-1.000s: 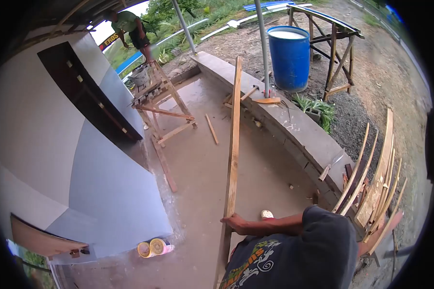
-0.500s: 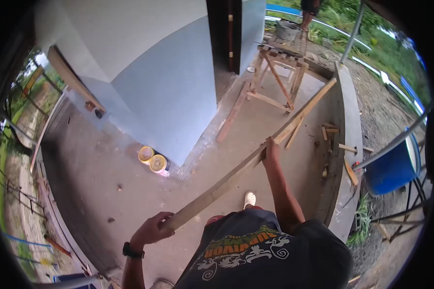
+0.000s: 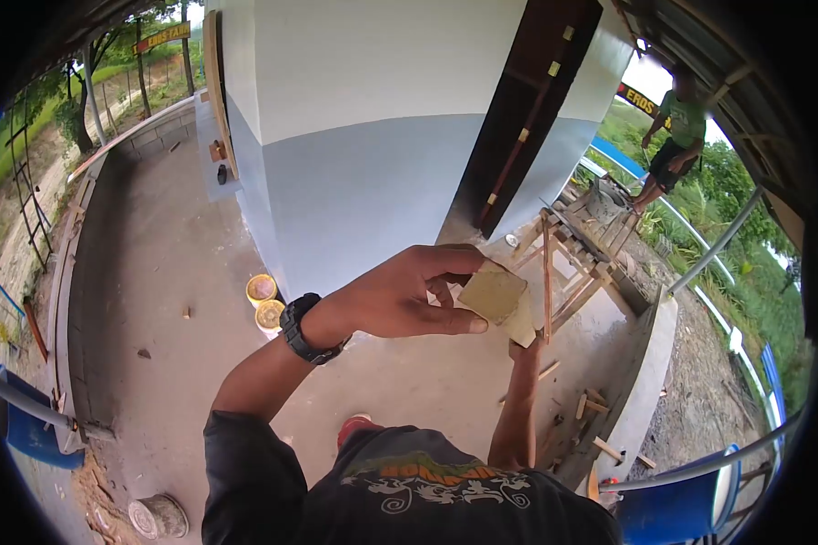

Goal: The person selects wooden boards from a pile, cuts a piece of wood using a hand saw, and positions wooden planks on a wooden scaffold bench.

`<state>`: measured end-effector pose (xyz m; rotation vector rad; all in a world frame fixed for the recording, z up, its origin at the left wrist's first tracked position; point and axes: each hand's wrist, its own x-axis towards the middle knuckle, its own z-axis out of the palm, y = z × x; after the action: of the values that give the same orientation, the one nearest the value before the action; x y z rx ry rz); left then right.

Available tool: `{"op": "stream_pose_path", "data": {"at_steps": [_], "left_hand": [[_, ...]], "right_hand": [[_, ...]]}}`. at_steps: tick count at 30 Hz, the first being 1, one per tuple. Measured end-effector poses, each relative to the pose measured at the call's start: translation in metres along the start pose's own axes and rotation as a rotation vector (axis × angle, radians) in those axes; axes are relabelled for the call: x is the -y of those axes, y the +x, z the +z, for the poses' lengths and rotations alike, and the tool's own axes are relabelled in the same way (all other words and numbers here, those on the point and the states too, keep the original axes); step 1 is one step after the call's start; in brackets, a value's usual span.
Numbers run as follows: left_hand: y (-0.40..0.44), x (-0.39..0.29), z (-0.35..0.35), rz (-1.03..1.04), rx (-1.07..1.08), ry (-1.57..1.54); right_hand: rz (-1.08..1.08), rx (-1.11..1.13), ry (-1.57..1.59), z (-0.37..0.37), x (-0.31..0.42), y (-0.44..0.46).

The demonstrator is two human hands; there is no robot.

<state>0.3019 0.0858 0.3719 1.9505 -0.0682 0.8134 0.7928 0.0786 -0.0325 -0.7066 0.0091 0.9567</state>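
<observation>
A wooden plank (image 3: 493, 294) is raised in front of me, its square sawn end turned toward my head. My left hand (image 3: 416, 295), with a black watch on the wrist, grips this near end between thumb and fingers. Farther along and lower, my right hand (image 3: 524, 352) holds the plank from beneath; its fingers are partly hidden behind the wood. Most of the plank's length is foreshortened, so its far end is hard to make out near the wooden trestle (image 3: 577, 304).
Two yellow-topped containers (image 3: 262, 289) stand by the wall corner (image 3: 354, 191). Wood offcuts (image 3: 593, 400) lie near the low right wall (image 3: 641, 377). Blue barrels (image 3: 677, 513) stand outside. Another person (image 3: 680, 136) is beyond the trestle. A round concrete-like block (image 3: 157, 516) sits at lower left.
The plank has swung up from a low diagonal to point away from me, near end raised. My left hand rose and moved right with it. My view tilted up, showing the other person.
</observation>
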Motion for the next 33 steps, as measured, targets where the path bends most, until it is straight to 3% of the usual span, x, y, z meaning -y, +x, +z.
{"op": "stream_pose_path", "data": {"at_steps": [5,11,14,18,20,23,27,32,33], "left_hand": [[0.055,0.039,-0.022,0.148,-0.073,0.05],[0.172,0.053,-0.032,0.183,-0.092,-0.252],[0.235,0.069,-0.024,0.243,-0.065,-0.335],[0.294,0.125,0.017,0.318,0.014,-0.243],[0.317,0.156,0.043,0.321,-0.019,-0.365],[0.365,0.164,0.058,0.329,-0.227,-0.25],[0.429,0.148,0.094,0.446,-0.096,-0.082],[0.495,0.16,0.171,0.58,0.034,0.192],[0.507,0.164,0.186,0.602,0.103,0.235]], "right_hand": [[0.012,-0.144,0.044,0.033,-0.009,0.006],[0.071,0.033,0.191,0.086,0.017,0.007],[0.059,-0.029,0.218,0.116,0.043,0.008],[-0.041,0.057,0.242,0.162,0.052,0.006],[-0.05,0.096,0.305,0.191,0.056,0.002],[-0.024,0.16,0.33,0.22,0.066,0.005],[0.013,0.152,0.388,0.238,0.108,-0.005],[0.282,0.38,0.462,0.204,0.163,0.035],[0.246,0.39,0.39,0.199,0.171,0.046]]}}
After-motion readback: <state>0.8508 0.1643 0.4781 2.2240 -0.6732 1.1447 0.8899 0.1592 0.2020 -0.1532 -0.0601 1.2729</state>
